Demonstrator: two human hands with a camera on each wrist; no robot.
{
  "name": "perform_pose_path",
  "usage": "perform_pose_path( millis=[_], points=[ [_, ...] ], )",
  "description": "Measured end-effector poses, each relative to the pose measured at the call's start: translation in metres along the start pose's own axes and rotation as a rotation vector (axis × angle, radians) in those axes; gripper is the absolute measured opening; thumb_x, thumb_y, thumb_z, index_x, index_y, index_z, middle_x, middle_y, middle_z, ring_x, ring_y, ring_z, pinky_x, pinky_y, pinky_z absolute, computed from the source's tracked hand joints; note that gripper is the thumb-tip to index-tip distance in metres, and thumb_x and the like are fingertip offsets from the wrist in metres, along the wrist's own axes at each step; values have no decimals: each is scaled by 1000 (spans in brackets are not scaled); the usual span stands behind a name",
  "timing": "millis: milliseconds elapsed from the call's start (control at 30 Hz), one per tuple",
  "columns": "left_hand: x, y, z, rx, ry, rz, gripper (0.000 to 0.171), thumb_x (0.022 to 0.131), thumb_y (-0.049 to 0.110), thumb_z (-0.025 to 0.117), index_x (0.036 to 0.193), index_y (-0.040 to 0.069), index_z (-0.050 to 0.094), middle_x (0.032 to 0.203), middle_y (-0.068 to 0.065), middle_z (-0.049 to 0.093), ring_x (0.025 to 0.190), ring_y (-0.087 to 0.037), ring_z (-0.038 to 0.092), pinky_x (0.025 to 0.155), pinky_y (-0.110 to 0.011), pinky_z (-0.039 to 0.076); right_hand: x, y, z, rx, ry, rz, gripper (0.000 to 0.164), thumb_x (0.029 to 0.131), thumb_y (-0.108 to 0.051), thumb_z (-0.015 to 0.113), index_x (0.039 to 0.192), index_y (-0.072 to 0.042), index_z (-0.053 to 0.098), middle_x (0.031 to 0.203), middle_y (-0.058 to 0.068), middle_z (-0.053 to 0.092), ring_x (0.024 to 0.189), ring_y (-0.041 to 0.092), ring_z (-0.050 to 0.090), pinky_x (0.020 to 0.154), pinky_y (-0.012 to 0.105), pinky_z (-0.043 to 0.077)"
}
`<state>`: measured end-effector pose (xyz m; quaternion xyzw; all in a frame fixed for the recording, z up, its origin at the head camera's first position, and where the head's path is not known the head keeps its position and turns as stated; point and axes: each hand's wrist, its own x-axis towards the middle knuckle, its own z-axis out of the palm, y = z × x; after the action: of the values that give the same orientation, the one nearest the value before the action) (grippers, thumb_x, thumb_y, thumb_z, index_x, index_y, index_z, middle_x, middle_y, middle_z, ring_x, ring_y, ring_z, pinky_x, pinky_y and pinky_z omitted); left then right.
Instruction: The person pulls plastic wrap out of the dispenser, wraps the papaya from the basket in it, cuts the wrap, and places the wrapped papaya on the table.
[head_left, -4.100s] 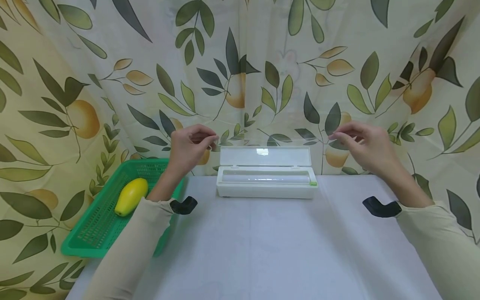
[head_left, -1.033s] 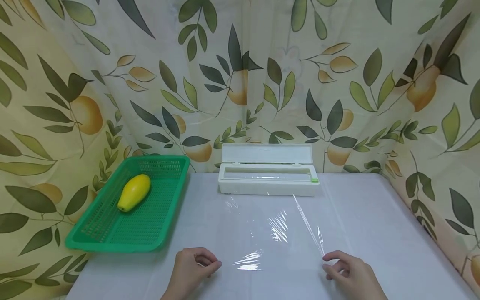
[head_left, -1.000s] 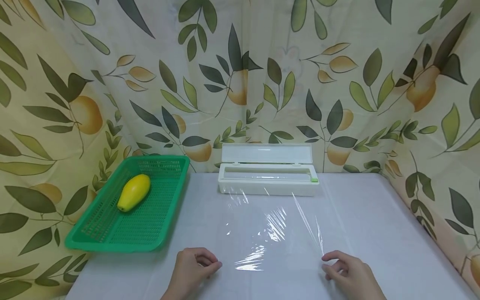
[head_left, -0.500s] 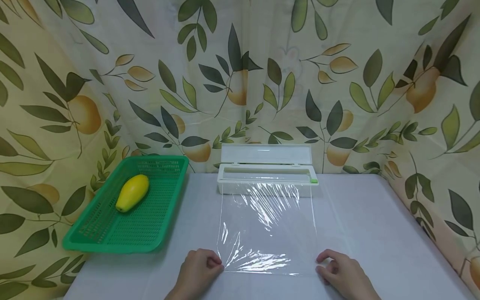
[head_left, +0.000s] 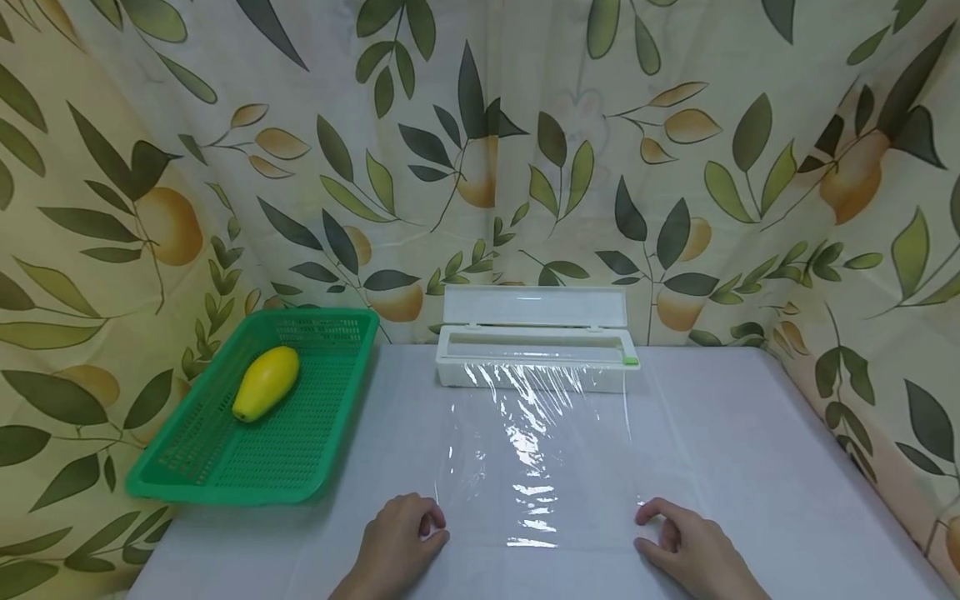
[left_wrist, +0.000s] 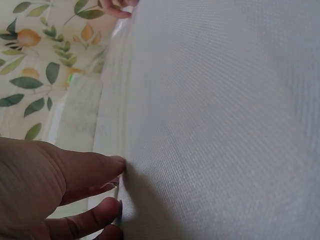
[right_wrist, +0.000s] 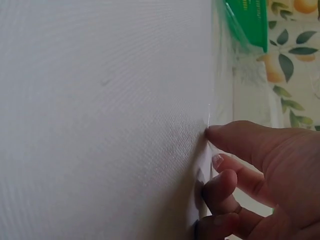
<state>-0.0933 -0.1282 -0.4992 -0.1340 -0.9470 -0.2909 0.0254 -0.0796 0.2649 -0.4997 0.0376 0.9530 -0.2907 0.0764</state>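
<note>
A sheet of clear plastic wrap (head_left: 534,500) stretches from the front of a white wrap dispenser (head_left: 456,373) toward me over the table. My left hand (head_left: 397,542) is at the sheet's near left corner. At the near right corner is my right hand (head_left: 690,546). In the left wrist view, the thumb (left_wrist: 100,167) touches down at the tabletop, apart from the fingers below it. The right wrist view has the right thumb (right_wrist: 235,137) likewise touching at the film's edge, with a gap to the bent fingers. The dispenser's lid (head_left: 534,307) stands raised.
To the left sits a green plastic basket (head_left: 315,467) with a yellow papaya-like fruit (head_left: 266,383) in it. A green slider (head_left: 630,361) is at the dispenser's right end. Patterned curtain (head_left: 570,208) hangs behind the white-covered table (head_left: 750,450).
From above the dispenser, both hands have come down toward me, with wrap drawn out across the table. Over the last half second, the fingertips have parted slightly and the glints on the film have shifted.
</note>
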Motion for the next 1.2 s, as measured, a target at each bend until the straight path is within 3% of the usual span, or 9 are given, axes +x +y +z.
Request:
perform_pose_path(
  millis=[300, 533, 700, 867, 1033, 1200],
  points=[
    [0, 2, -4, -21, -17, 8, 11, 84, 16, 81, 81, 21, 71, 67, 15, 45, 64, -1, 41, 52, -23, 36, -2, -2, -1, -9, 12, -22, 31, 79, -17, 87, 104, -18, 69, 64, -3, 47, 55, 10, 41, 55, 25, 35],
    [8, 14, -23, -31, -30, 35, 4, 92, 15, 75, 90, 18, 74, 67, 14, 47, 63, -2, 43, 52, -23, 38, -1, -2, -4, -21, 21, -80, 30, 80, -19, 86, 103, -20, 67, 65, -6, 47, 56, 8, 40, 55, 25, 34],
    [20, 25, -50, 37, 17, 69, 3, 91, 19, 78, 93, 19, 75, 68, 15, 50, 62, -3, 44, 52, -21, 40, 0, -2, -6, -35, 35, -116, 30, 80, -20, 86, 102, -21, 66, 65, -7, 46, 56, 6, 39, 55, 25, 34],
    [39, 31, -91, 50, 126, 113, 6, 90, 17, 80, 95, 18, 77, 69, 14, 54, 60, -5, 45, 51, -22, 41, 2, -2, -7, -40, 32, -124, 30, 81, -22, 86, 103, -21, 65, 64, -7, 47, 55, 6, 40, 55, 24, 34],
    [58, 26, -129, 32, 246, 226, 7, 90, 10, 80, 96, 11, 77, 71, 6, 60, 60, -7, 46, 51, -23, 42, 2, -3, -9, -42, 26, -127, 31, 82, -24, 86, 104, -21, 65, 65, -7, 47, 56, 6, 40, 56, 25, 34],
    [70, 15, -154, 51, 325, 267, 7, 91, 9, 78, 98, 7, 77, 76, 2, 67, 61, -9, 52, 53, -25, 45, 2, -3, -9, -40, 10, -135, 32, 81, -23, 86, 104, -21, 64, 65, -7, 47, 57, 6, 40, 56, 25, 34]
  ],
)
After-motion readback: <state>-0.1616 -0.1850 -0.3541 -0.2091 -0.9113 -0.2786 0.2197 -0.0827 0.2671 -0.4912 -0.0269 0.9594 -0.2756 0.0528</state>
